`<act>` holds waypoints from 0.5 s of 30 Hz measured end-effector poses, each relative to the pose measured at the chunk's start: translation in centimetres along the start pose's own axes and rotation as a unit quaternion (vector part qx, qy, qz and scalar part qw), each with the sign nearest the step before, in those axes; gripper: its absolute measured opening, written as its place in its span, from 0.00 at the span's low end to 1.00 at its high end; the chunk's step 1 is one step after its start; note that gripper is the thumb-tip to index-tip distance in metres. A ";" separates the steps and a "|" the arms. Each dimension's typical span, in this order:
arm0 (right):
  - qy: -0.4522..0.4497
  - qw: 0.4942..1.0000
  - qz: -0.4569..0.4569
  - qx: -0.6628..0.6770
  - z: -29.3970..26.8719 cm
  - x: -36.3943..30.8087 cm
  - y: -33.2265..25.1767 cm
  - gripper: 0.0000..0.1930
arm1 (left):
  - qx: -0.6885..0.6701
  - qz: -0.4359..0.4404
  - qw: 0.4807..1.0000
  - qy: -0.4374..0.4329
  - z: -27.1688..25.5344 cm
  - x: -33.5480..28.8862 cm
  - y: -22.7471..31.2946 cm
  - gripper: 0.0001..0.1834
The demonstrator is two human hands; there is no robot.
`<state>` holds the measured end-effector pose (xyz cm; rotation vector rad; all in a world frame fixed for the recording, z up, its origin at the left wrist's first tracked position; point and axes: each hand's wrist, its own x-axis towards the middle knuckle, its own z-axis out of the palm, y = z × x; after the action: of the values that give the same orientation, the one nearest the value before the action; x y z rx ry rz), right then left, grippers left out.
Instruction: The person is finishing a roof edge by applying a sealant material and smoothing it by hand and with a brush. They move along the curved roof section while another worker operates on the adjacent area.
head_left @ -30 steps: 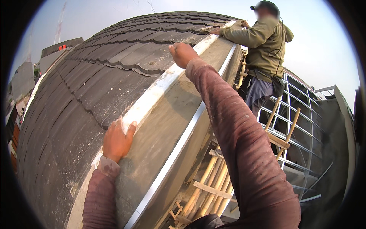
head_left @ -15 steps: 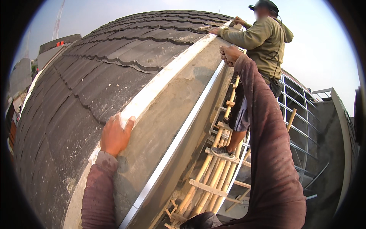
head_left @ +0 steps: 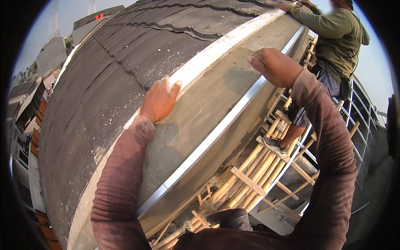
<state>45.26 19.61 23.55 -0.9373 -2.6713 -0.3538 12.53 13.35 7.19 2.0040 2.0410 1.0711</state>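
My left hand (head_left: pixel 160 100) rests on the white edge strip (head_left: pixel 204 64) beside the dark roof tiles, thumb apart from the fingers and white dust on the fingertips. Grey mortar (head_left: pixel 200 110) forms a smooth band alongside that strip. Over its outer side, near the shiny metal strip (head_left: pixel 216 132), my right hand (head_left: pixel 277 68) is raised with curled fingers and a bent wrist. A faint thin line seems to run near its fingertips, but what the fingers hold is hidden.
Dark tiles (head_left: pixel 112 100) cover the curved slope at left. On the right, bamboo scaffolding (head_left: pixel 254 179) with wooden crosspieces lies below the edge. A co-worker in a green top (head_left: pixel 341 35) stands on it, hands at the roof edge. Metal framing (head_left: pixel 358 108) is beyond.
The view has shifted, showing more of the left side. My right hand has come back nearer to me, its elbow now bent outward. My left hand stays on the white strip.
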 end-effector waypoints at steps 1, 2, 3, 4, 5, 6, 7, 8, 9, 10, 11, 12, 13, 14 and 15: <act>-0.037 0.999 0.000 0.020 0.1 -1.1 -0.8 0.27 | 0.007 -0.001 1.000 0.007 0.2 0.7 0.8 0.44; -0.072 0.996 -0.003 0.047 0.7 -1.4 -1.1 0.27 | 0.019 -0.007 1.000 0.014 0.3 0.5 0.6 0.43; -0.092 0.992 0.074 0.040 -0.4 -1.0 -1.2 0.27 | 0.020 -0.006 1.000 0.020 0.6 0.5 0.6 0.43; -0.109 0.983 0.142 0.041 -1.5 -0.2 -0.8 0.29 | 0.025 -0.008 0.999 0.025 -0.1 0.1 0.3 0.43; -0.075 0.984 0.155 0.039 -2.4 -0.6 1.2 0.29 | 0.023 -0.006 0.999 0.027 -0.1 0.2 0.2 0.42; -0.040 0.985 0.161 0.042 -2.4 -0.5 3.4 0.30 | 0.023 -0.004 0.999 0.028 -0.2 0.1 0.0 0.42; -0.007 0.985 0.164 0.043 -2.7 -0.4 5.4 0.31 | 0.021 -0.004 0.999 0.029 0.0 0.2 -0.2 0.42; 0.010 0.981 0.185 0.051 -3.0 -0.3 6.8 0.31 | 0.027 -0.012 0.999 0.030 -0.1 0.2 -0.3 0.42; 0.026 0.977 0.203 0.062 -3.1 -0.6 8.1 0.31 | 0.028 -0.014 0.999 0.033 -0.2 0.1 -0.1 0.42; 0.039 0.970 0.228 0.072 -3.2 -1.4 10.0 0.31 | 0.026 -0.012 0.999 0.030 0.2 0.2 0.4 0.41; 0.029 0.965 0.248 0.079 -3.7 -1.9 11.9 0.30 | 0.024 -0.011 0.999 0.028 0.5 0.3 0.8 0.41; 0.037 0.964 0.253 0.072 -3.7 -2.2 13.6 0.29 | 0.022 -0.009 0.999 0.029 0.8 0.4 0.9 0.41; 0.046 0.963 0.256 0.066 -3.8 -2.4 14.5 0.29 | 0.021 -0.009 0.999 0.032 0.9 0.4 0.8 0.41; 0.055 0.962 0.259 0.060 -3.8 -2.6 15.3 0.28 | 0.021 -0.009 0.999 0.036 0.8 0.4 0.7 0.41; 0.060 0.954 0.286 0.069 -4.1 -2.5 14.3 0.27 | 0.025 -0.012 0.999 0.038 0.7 0.3 0.3 0.41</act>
<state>57.05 27.73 28.40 -1.5186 -2.1518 -0.0856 13.14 13.87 6.94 1.9850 2.1446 1.1201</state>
